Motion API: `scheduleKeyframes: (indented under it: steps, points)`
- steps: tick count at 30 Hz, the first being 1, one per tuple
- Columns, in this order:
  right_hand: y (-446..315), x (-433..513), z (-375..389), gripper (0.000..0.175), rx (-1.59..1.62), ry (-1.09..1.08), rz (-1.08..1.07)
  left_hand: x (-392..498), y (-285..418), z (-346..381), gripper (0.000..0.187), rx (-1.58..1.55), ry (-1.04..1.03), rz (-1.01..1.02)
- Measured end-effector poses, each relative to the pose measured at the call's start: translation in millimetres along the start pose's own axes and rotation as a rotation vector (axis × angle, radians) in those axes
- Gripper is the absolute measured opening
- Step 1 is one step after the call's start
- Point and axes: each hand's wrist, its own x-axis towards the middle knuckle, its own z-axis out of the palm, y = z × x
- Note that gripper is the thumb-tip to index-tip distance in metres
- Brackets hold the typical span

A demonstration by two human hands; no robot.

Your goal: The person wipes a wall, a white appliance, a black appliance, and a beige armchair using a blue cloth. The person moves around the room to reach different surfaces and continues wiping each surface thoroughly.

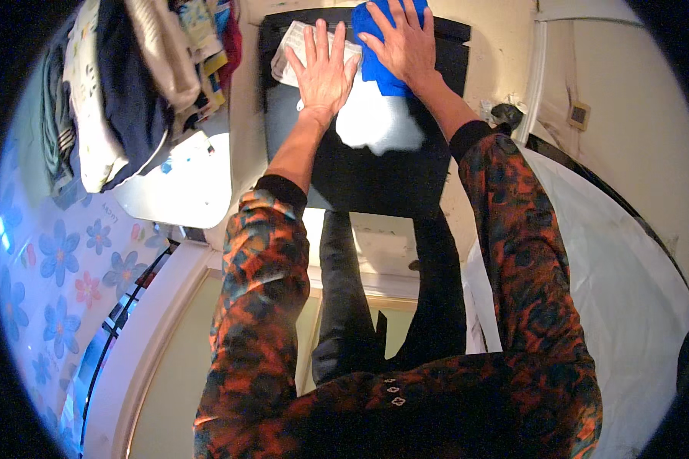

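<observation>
My left hand lies flat with its fingers spread over a pale sheet with faint print, on the upper left of a glossy black panel. A bright light reflection shows on the panel's middle. On the panel's upper right is a bright blue cloth. My right hand rests palm down on that cloth, fingers apart, and its fingertips come close to the picture's top edge. The palms' undersides are hidden.
Clothes hang or lie piled at the upper left, above a white board. A flowered sheet covers the left side. White sheeting spreads at the right. A small black bag sits right of the panel.
</observation>
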Motion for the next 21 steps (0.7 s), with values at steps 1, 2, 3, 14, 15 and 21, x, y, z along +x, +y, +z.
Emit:
scheduleKeyframes:
  steps: [1, 2, 3, 14, 15, 21]
  points:
    - [-15.4, 9.3, 5.7, 0.068, 0.013, -0.009, -0.033, -11.0, -10.0, -5.2, 0.074, 0.01, -0.031, -0.028]
    - [-31.8, 19.0, 11.1, 0.067, 0.026, -0.016, -0.065, -22.1, -17.9, -10.0, 0.077, 0.016, -0.035, -0.062]
    - [-44.6, 25.4, 15.6, 0.065, 0.032, -0.026, -0.091, -31.7, -20.8, -15.1, 0.08, 0.015, -0.041, -0.089]
    - [-97.8, -19.3, -1.0, 0.059, 0.003, -0.218, -0.366, -135.9, -16.4, -45.0, 0.091, 0.034, -0.176, -0.302]
    - [-94.1, -32.8, -11.2, 0.059, 0.012, -0.214, -0.383, -142.5, -9.6, -44.9, 0.091, 0.06, -0.183, -0.288]
    - [-32.2, -69.6, -39.4, 0.059, -0.028, -0.153, -0.081, -106.1, 40.1, -25.4, 0.083, -0.043, -0.179, -0.128]
